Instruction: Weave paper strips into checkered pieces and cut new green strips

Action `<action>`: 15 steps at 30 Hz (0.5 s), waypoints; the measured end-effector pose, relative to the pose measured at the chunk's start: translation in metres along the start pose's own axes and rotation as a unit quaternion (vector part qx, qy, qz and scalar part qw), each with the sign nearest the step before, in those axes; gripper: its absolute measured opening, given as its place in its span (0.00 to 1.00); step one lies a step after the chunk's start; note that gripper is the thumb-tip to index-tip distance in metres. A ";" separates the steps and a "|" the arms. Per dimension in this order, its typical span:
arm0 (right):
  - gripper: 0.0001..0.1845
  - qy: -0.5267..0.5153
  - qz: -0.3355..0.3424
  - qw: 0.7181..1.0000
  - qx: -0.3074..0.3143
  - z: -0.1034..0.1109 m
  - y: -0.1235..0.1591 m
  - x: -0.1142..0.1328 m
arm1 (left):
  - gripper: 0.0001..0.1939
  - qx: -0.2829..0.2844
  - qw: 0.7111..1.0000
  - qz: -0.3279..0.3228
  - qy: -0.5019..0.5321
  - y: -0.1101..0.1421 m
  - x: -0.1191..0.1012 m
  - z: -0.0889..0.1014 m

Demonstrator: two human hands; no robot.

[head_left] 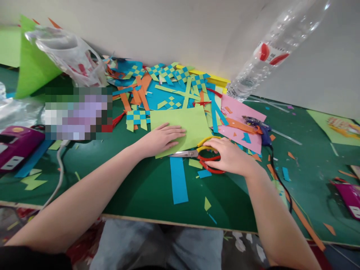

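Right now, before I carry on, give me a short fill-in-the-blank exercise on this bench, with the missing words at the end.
1. The left hand lies flat on a large sheet coloured light ____.
2. The right hand holds the scissors, which have one red handle loop and one ____ loop.
3. Straight below the scissors in the picture lies a wide paper strip coloured ____.
4. The tall clear bottle stands toward the ____ side of the picture.

Missing words: green; yellow; blue; right.
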State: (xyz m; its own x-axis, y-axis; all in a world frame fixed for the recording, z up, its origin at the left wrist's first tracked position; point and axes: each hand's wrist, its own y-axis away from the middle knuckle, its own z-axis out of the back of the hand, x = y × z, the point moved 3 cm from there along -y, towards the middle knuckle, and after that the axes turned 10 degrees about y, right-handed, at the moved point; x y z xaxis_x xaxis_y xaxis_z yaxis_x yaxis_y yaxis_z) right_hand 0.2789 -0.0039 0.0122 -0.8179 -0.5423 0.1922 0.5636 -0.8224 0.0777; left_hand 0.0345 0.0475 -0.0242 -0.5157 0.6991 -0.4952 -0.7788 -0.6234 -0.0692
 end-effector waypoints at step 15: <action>0.21 0.023 0.042 0.999 -0.006 0.000 -0.003 0.019 | 0.23 0.002 1.000 0.004 0.001 -0.001 0.001 0.000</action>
State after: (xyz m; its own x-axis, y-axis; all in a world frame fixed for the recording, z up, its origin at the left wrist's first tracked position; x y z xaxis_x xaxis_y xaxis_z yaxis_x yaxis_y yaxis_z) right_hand 0.2618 -0.0119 0.0152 -0.7720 -0.6172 0.1518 0.6298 -0.7750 0.0517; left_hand 0.0346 0.0482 -0.0246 -0.5210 0.6934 -0.4978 -0.7759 -0.6278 -0.0625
